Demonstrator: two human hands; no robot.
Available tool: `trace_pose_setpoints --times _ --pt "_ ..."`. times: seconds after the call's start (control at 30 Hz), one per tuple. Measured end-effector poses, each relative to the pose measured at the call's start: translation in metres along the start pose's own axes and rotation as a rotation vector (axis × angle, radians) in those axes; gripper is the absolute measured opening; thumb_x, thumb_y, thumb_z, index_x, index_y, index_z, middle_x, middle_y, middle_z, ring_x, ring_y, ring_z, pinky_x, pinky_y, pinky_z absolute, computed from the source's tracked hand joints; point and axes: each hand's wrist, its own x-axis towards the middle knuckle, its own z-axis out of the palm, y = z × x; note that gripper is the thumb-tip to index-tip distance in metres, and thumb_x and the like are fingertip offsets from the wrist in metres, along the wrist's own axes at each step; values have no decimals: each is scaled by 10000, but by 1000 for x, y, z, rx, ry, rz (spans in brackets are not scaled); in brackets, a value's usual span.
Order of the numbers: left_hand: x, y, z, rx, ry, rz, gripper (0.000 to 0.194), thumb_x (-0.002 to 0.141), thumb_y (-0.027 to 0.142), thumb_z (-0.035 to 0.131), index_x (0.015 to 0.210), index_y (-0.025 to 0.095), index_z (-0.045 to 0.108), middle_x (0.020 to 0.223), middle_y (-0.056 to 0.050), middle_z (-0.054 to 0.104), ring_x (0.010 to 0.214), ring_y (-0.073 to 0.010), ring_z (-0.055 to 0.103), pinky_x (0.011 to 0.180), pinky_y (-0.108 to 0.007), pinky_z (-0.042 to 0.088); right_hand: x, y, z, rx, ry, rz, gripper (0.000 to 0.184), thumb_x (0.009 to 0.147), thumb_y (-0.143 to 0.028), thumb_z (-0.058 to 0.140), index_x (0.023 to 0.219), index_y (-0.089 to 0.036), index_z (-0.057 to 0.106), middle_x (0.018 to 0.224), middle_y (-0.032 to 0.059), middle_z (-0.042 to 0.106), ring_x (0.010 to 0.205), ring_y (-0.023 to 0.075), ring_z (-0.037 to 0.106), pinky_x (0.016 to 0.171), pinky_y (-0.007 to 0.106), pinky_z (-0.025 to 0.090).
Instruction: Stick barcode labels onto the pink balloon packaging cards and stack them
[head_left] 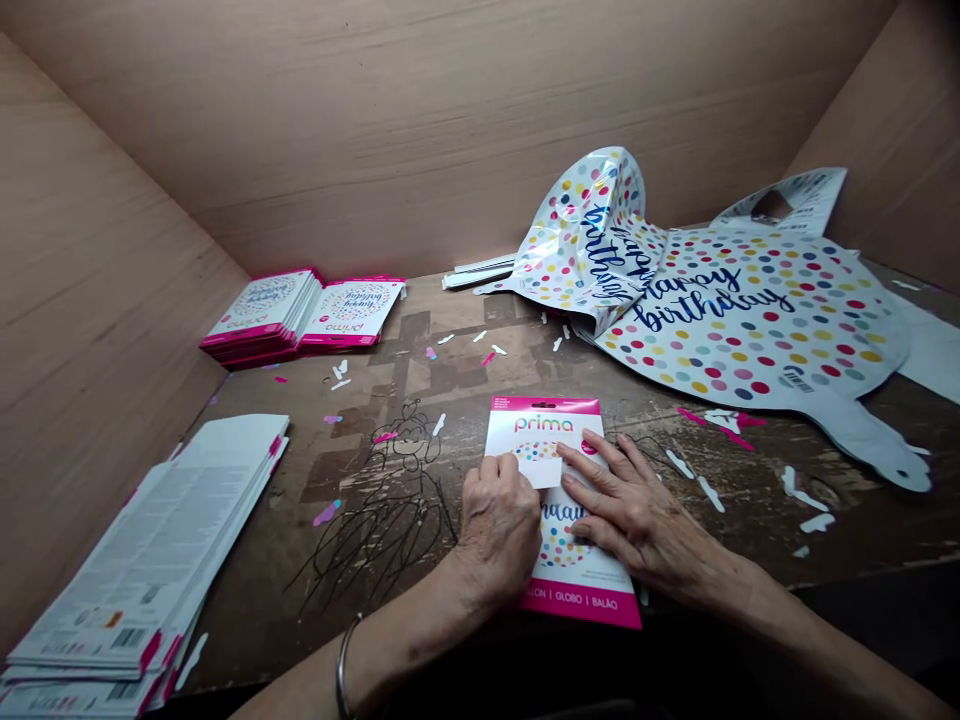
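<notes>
A white and pink balloon packet (585, 585), printed "prima" with coloured dots, lies face up at the table's near edge. Over its left side my left hand (499, 520) is closed in a fist, on what looks like a small white slip (544, 474). That slip lies across the packet's middle and covers part of the print; the fingertips gripping it are hidden. My right hand (637, 505) lies flat on the packet's right half, fingers spread, with the index fingertip near the slip's right end.
Packed balloon packets (352, 310) are stacked at the back left. Printed cards (165, 540) form a pile along the left. Flat "happy birthday" balloons (720, 310) lie at the back right. Paper scraps (802, 490) litter the brown table (360, 390); wooden walls (420, 120) surround it.
</notes>
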Motion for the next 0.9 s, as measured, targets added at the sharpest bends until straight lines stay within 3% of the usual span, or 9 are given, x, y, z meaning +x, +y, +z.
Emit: trace_pose_setpoints --times 0.1,0.17,0.27,0.37,0.53,0.7,0.9 --pt "-10 -4 4 -56 30 -37 399 853 388 445 890 39 636 923 -165 583 867 -301 508 733 -437 428 0 0 1 10 22 10 325 892 -343 442 1150 -201 579 1385 59 399 1326 319 200 1028 608 201" --pt "-17 -12 8 -92 36 -15 556 823 506 453 1084 30 574 1108 -206 551 1020 -349 469 847 -515 389 0 0 1 19 34 21 310 891 -339 446 1132 -209 591 1378 55 409 1323 316 213 1030 606 201" --pt "-26 -27 18 -216 38 123 647 842 543 379 1315 103 383 1416 -205 300 1308 -361 210 1017 -603 168 0 0 1 34 35 27 307 890 -348 449 1126 -215 594 1378 44 409 1319 311 225 1038 590 204" --pt "-30 -39 25 -361 7 250 609 869 520 327 1375 183 292 1483 -146 132 1364 -302 36 1058 -579 52 0 0 1 35 28 31 317 893 -353 441 1137 -212 585 1387 30 396 1321 316 216 1040 594 196" --pt "-27 -43 18 -461 -7 349 713 817 527 453 1392 161 245 1456 -161 198 1356 -296 105 1073 -548 11 1 -1 2 47 10 23 322 897 -354 435 1148 -210 575 1398 34 381 1325 321 199 1039 607 178" --pt "-21 -45 19 -318 -28 450 725 844 527 394 1410 133 168 1465 -148 169 1362 -257 91 1097 -477 60 4 -2 -2 83 -38 66 299 904 -351 418 1105 -207 584 1413 29 357 1326 324 189 1046 607 141" --pt "-6 -64 45 -60 220 590 804 829 533 425 1429 149 52 1452 -162 226 1340 -286 196 1090 -459 113 12 -4 -12 48 -28 57 296 898 -383 415 1062 -187 566 1402 31 373 1328 317 169 1042 592 156"
